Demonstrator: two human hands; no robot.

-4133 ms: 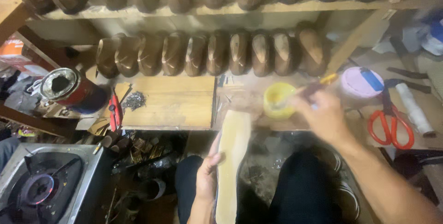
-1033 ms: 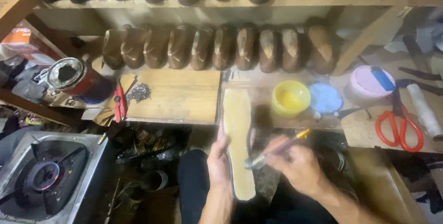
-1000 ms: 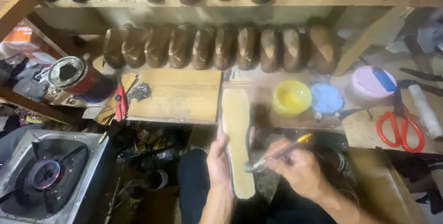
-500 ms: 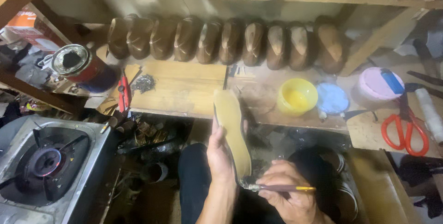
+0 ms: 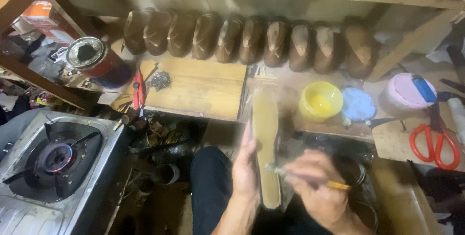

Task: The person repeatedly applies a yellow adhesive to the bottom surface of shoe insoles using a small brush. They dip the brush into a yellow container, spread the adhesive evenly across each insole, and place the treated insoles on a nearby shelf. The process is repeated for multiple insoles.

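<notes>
- Head view, looking down past a cluttered wooden workbench [image 5: 198, 87] to the person's lap.
- The left hand [image 5: 246, 167] holds a long tan shoe insole [image 5: 265, 143] upright by its left edge, fingers flat along the side and thumb tucked behind; the insole's toe reaches up to the front edge of the bench and its heel sits low between the 2 hands.
- The right hand [image 5: 315, 191] is blurred, with its fingers pinched around a thin brush [image 5: 310, 179] with a yellow handle; the bristle end touches the lower half of the insole's face.
- A yellow bowl [image 5: 320, 100] stands on the bench just right of the insole's tip, with a pale blue lid [image 5: 357, 104] just beside it.
- Further right sit a pink round container [image 5: 407, 92] and red-handled scissors [image 5: 433, 143].
- A row of brown wooden shoe forms [image 5: 252, 39] lines the back of the bench, with a second row on the shelf above.
- On the left of the bench, a round tin can [image 5: 94, 60] lies tilted, open mouth toward the camera, and red pliers [image 5: 138, 89] rest near it.
- A gas stove [image 5: 53, 160] sits at lower left, well apart from both hands.
</notes>
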